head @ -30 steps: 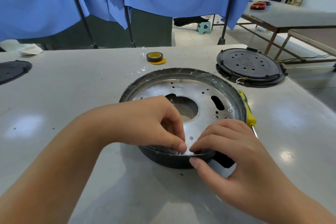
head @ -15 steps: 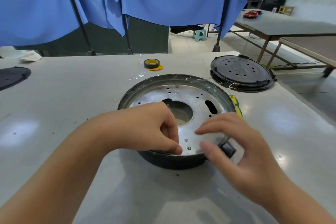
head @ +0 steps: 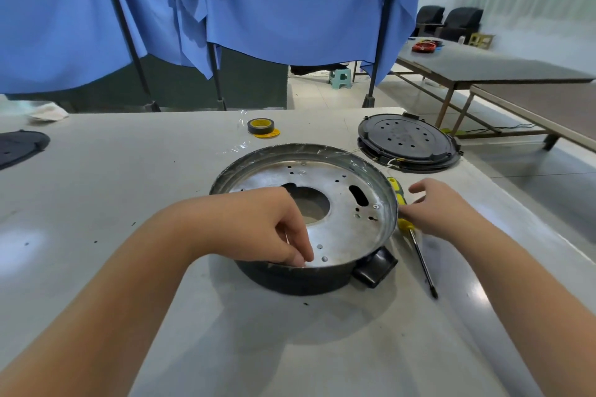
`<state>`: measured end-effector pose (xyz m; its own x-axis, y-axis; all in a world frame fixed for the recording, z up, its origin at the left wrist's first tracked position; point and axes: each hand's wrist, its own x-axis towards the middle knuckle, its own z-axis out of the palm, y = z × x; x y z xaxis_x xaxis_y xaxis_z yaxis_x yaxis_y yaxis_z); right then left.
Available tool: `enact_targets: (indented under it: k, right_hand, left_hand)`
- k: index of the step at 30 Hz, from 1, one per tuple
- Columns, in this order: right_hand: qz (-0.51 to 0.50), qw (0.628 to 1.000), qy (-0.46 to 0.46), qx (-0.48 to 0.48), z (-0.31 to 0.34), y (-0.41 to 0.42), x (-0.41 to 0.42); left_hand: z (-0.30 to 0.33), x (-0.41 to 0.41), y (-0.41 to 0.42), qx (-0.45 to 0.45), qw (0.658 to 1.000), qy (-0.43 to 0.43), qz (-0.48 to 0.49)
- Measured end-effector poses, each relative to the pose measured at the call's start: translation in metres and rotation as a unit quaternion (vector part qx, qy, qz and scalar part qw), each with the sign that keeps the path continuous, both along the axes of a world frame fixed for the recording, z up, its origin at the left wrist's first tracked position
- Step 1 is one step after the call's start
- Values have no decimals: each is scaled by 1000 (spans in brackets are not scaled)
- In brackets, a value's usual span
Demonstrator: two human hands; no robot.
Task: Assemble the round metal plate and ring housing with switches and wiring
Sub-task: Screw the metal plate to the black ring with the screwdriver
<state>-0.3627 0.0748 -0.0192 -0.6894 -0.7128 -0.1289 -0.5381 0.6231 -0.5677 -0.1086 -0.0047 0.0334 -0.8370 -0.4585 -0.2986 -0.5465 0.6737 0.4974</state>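
The dark ring housing (head: 290, 280) sits in the middle of the table, with the round metal plate (head: 342, 235) lying inside it. A black switch block (head: 375, 269) sticks out of the housing's near right side. My left hand (head: 264, 229) rests on the near edge of the plate with curled fingers, its fingertips pressed at the rim; whether they pinch anything is hidden. My right hand (head: 442, 209) hovers to the right of the housing, fingers spread, over the yellow handle of a screwdriver (head: 416, 242) that lies on the table.
A black perforated round cover (head: 406, 142) with thin wires lies at the back right. A roll of black and yellow tape (head: 261, 126) sits behind the housing. Another dark disc (head: 19, 147) is at the far left edge. Blue curtains hang behind the table.
My right hand left the near rim of the housing and moved right to the screwdriver, uncovering the switch block. My left hand stayed at the near edge of the plate.
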Motion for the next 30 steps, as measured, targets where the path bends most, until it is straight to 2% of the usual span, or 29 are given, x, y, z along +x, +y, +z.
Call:
enact_targets:
  k: [3, 8, 13, 16, 19, 24, 27, 30]
  right_hand:
    - [3, 999, 21, 47, 1, -10, 1]
    - [6, 999, 15, 49, 6, -14, 2]
    - [12, 997, 63, -46, 30, -4, 6]
    - [64, 989, 75, -114, 56, 1, 19]
    - [107, 973, 30, -200, 83, 1, 35]
    - [127, 933, -76, -329, 109, -8, 60]
    - [142, 919, -136, -342, 108, -17, 73]
    - [162, 921, -153, -319, 101, -24, 80]
  left_hand:
    - [0, 1, 0, 2, 1000, 1, 4]
    - [-1, 2, 0, 3, 1000, 9, 2]
    - [-2, 0, 1, -1, 1000, 17, 4]
    - [-1, 0, 1, -4, 1000, 17, 3]
    - [1, 1, 1, 0, 1000, 21, 10]
    - [0, -1, 3, 4, 1000, 15, 11]
    - [0, 0, 3, 10, 1000, 10, 11]
    - [1, 1, 2, 4, 1000, 9, 16]
